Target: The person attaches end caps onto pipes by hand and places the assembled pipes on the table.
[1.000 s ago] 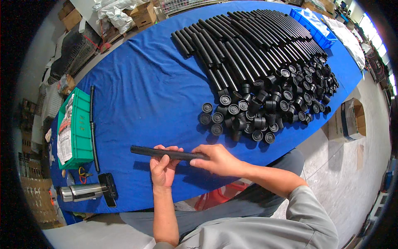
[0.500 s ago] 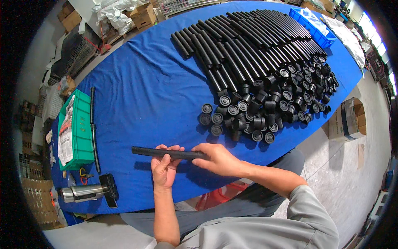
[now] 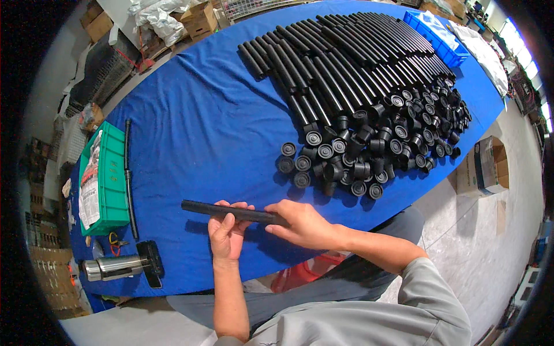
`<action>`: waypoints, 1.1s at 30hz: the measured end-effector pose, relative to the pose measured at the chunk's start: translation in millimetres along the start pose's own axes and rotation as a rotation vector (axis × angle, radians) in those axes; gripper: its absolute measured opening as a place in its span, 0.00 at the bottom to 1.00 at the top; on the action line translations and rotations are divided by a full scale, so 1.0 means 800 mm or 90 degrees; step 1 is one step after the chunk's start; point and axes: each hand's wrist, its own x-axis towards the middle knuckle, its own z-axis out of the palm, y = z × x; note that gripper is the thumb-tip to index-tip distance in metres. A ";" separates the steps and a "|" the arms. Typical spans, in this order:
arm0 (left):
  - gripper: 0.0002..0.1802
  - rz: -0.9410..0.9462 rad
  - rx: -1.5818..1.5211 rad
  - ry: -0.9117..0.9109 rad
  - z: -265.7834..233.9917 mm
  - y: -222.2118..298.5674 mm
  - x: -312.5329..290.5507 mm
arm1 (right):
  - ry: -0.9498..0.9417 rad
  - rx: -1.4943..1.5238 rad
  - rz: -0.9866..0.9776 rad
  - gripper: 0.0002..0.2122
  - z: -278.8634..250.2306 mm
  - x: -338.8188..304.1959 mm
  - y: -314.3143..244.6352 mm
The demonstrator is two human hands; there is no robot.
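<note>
A black tube point(image 3: 199, 208) lies nearly level across both hands, above the near side of the blue-covered table point(image 3: 190, 115). My left hand point(image 3: 228, 233) is closed round its middle from below, the thumb on the near side. At the tube's right end, my right hand point(image 3: 303, 224) is wrapped over it; the fingers hide that end, so I cannot tell whether a cap sits there. Beyond my right hand is a heap of black round caps point(image 3: 369, 144) with ringed faces. Rows of black tubes point(image 3: 340, 63) lie behind the heap.
At the left stand a green crate point(image 3: 115, 179) with printed paper on it, a thin black rod point(image 3: 130, 179), a steel flask point(image 3: 115, 267), a black phone point(image 3: 151, 262) and scissors point(image 3: 116, 245). A blue crate point(image 3: 444, 43) sits far right; a cardboard box point(image 3: 485, 167) is on the floor.
The tube and both hands have shifted very slightly left, and the tube's left end sits a little higher. Both hands keep their hold.
</note>
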 end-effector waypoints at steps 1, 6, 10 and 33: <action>0.18 0.009 0.000 -0.008 -0.002 0.002 -0.001 | -0.001 0.002 -0.001 0.16 -0.006 0.006 -0.007; 0.18 0.003 0.009 -0.006 0.007 -0.002 0.001 | -0.062 0.141 0.203 0.17 -0.013 0.007 -0.010; 0.18 0.010 -0.009 -0.025 0.000 0.001 0.000 | 0.017 0.048 0.004 0.17 -0.003 0.005 -0.005; 0.16 -0.015 -0.019 -0.015 -0.005 0.003 -0.002 | -0.104 0.169 0.245 0.17 -0.016 0.010 -0.025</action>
